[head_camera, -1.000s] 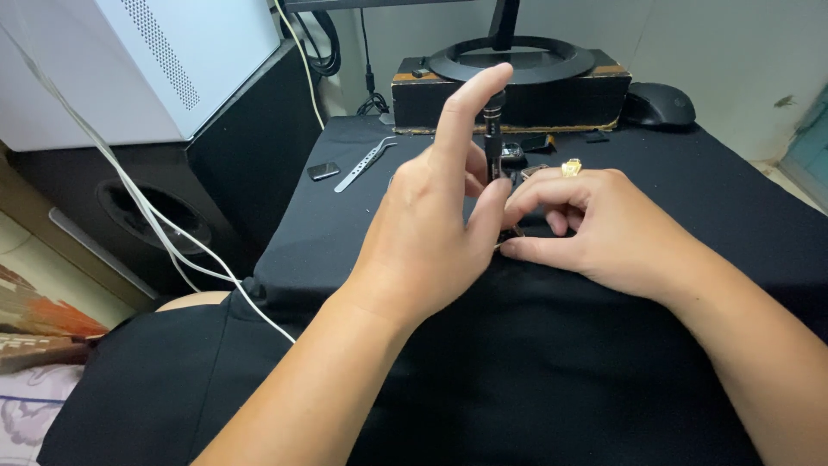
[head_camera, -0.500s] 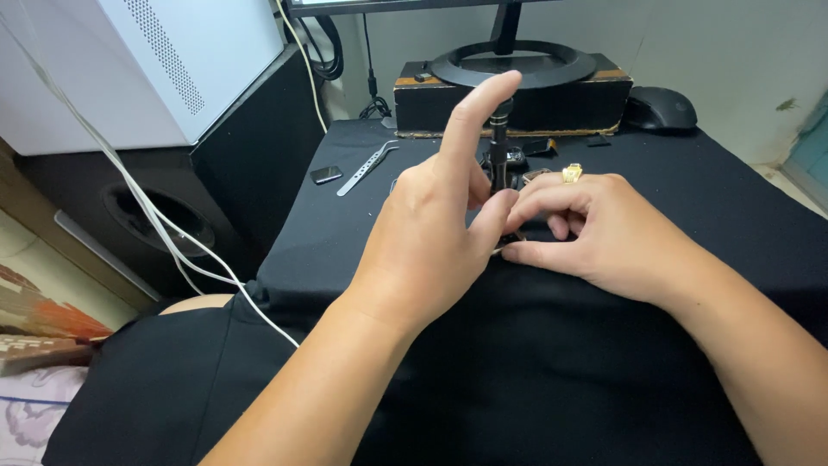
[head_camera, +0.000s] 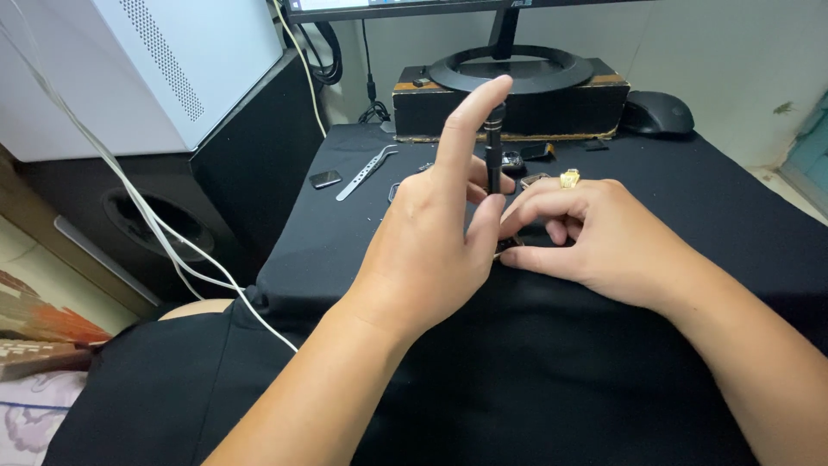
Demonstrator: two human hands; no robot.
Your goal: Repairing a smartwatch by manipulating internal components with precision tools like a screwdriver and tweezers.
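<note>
Holding a slim black screwdriver [head_camera: 493,151] upright in the left hand [head_camera: 431,246], forefinger capping its top, thumb and other fingers closed on the shaft. Pinching something small (hidden under the fingers) on the black cloth [head_camera: 690,181] with the right hand [head_camera: 595,237], fingertips closed. Risking a slip: any tilt, and the tip could skid into the right fingertips.

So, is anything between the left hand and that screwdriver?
No. The left hand already touches the upright screwdriver, index fingertip on its cap. Its tip is hidden behind both hands, beside the right hand.
</note>
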